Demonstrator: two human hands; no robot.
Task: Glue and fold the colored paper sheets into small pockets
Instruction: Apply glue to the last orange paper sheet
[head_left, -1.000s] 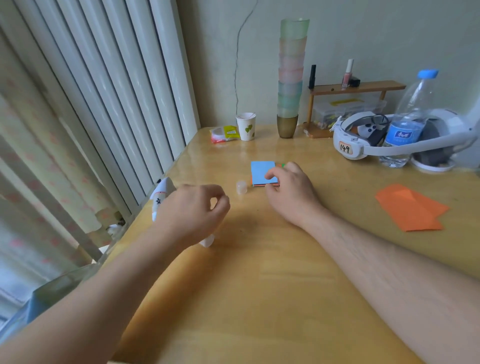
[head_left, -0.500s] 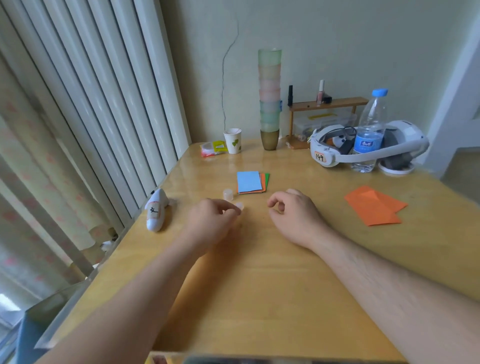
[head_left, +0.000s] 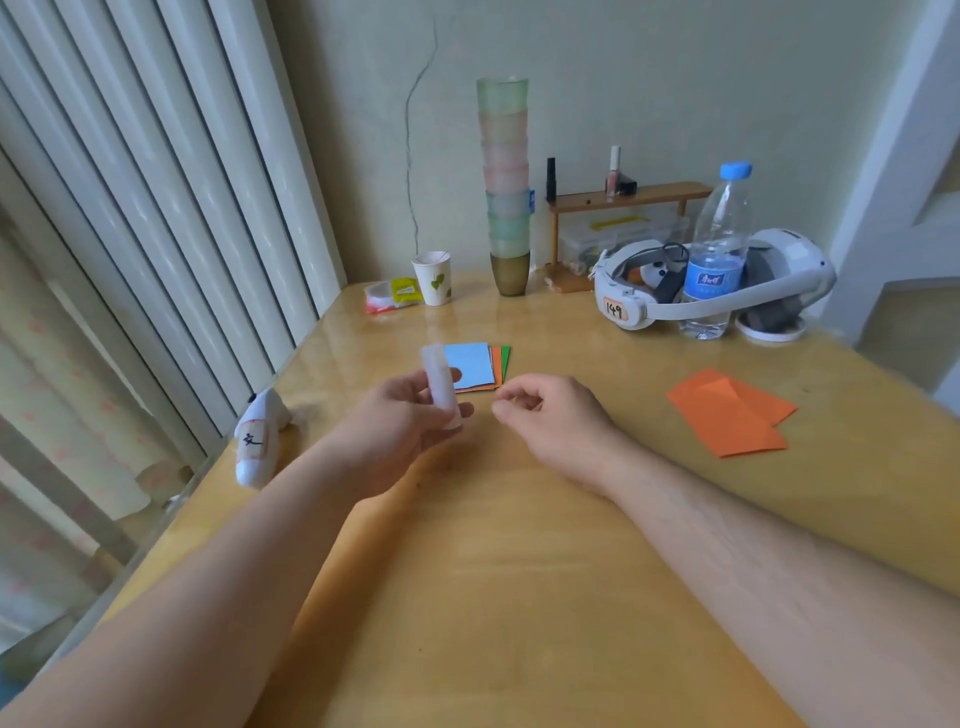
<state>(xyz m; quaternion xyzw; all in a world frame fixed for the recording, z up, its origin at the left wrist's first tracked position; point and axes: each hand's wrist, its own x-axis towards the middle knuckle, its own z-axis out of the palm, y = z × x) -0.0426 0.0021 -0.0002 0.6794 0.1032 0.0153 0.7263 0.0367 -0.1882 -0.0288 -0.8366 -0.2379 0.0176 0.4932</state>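
While left fingers (head_left: 415, 410) pinch the glue stick (head_left: 440, 387), right fingers (head_left: 514, 402) curl beside, holding nothing visible.

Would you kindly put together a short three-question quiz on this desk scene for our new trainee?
1. True or false: the left hand holds the glue stick upright above the table.
2. Which colour tops the small paper stack? A) green B) blue C) orange
3. Fill in: the folded orange sheets lie to the ____ of the right hand.

Key: 1 true; 2 B; 3 right.
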